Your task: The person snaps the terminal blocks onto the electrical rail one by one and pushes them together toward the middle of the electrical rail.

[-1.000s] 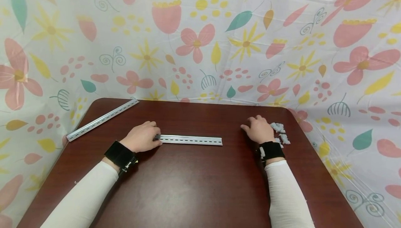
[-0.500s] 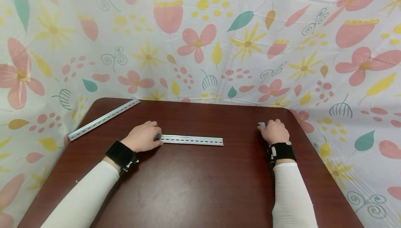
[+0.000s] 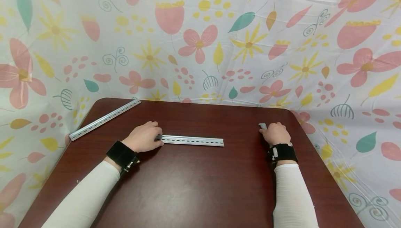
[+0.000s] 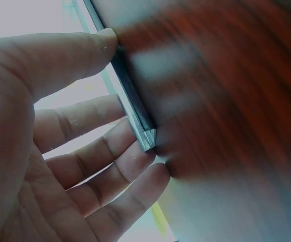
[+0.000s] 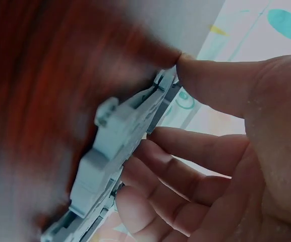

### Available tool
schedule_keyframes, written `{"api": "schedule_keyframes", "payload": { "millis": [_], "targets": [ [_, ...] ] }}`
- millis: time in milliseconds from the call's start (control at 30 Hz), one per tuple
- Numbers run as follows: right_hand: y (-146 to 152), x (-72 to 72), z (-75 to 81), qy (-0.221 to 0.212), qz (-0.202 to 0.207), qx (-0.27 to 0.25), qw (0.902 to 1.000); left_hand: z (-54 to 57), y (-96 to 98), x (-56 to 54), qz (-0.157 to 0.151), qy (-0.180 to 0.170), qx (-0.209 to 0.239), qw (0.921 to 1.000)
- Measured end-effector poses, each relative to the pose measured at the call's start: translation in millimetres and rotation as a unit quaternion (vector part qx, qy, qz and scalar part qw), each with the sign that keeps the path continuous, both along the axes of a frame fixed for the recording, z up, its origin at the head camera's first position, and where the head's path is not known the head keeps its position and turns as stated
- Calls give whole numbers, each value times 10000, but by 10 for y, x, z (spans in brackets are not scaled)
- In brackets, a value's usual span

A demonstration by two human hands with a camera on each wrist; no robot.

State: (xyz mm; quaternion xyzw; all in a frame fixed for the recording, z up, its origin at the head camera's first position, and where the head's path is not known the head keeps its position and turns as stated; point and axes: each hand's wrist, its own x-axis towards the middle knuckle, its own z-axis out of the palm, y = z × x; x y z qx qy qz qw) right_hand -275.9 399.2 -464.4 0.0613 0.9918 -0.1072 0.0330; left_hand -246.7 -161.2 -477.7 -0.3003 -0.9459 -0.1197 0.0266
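Observation:
My left hand (image 3: 144,136) grips the left end of a slotted metal DIN rail (image 3: 194,140) lying across the middle of the table. In the left wrist view its thumb is on one side of the rail (image 4: 133,108) and the fingertips meet the other. At the right, my right hand (image 3: 276,133) is curled over light grey plastic pieces (image 3: 262,126), covering most of them in the head view. Close up in the right wrist view, thumb and fingers hold the grey pieces (image 5: 117,133) from opposite sides; their exact number cannot be told.
A second slotted rail (image 3: 104,120) lies slanted near the back left edge of the dark wooden table (image 3: 194,186). Behind and beside the table hangs a flower-print sheet (image 3: 200,43).
My right hand has moved rightward onto the grey pieces and curled round them, hiding most of the group seen beside it earlier. The left hand and its rail have stayed in place.

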Motion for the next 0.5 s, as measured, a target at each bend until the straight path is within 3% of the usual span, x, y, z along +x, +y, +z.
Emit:
{"api": "schedule_keyframes", "payload": {
  "millis": [500],
  "targets": [
    [35,-59,-57,208,116,31,9997,-19,3,-4,19,36,-50,10000]
  ]
}}
